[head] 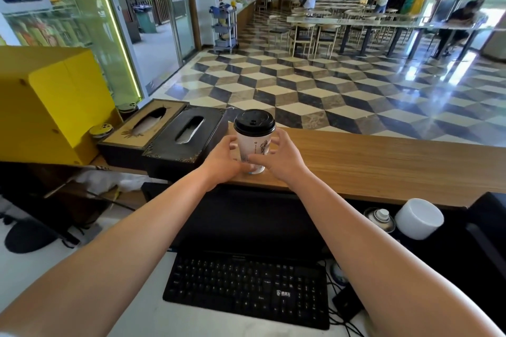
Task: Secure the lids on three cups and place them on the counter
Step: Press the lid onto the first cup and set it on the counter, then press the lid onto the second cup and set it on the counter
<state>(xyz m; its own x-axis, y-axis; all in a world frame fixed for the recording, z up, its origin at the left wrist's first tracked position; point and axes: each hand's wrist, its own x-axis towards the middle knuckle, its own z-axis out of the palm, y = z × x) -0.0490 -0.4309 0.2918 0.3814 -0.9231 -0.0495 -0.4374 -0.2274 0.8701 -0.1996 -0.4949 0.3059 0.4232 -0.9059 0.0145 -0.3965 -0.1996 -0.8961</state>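
Note:
One white paper cup [253, 145] with a printed pattern stands upright on the wooden counter [383, 161], near its left end. A black lid [254, 122] sits flat on its rim. My left hand [221, 161] wraps the cup's lower left side, fingers touching it. My right hand [279, 159] is on the lower right side, thumb across the front and fingers curled loosely around the back. No other cups or lids are in view.
Two tissue boxes, one tan [142, 128] and one black [186, 137], sit just left of the cup, beside a yellow box [54, 101]. Below the counter are a black keyboard [246, 287], a spray can [379, 217] and a white tub [419, 217].

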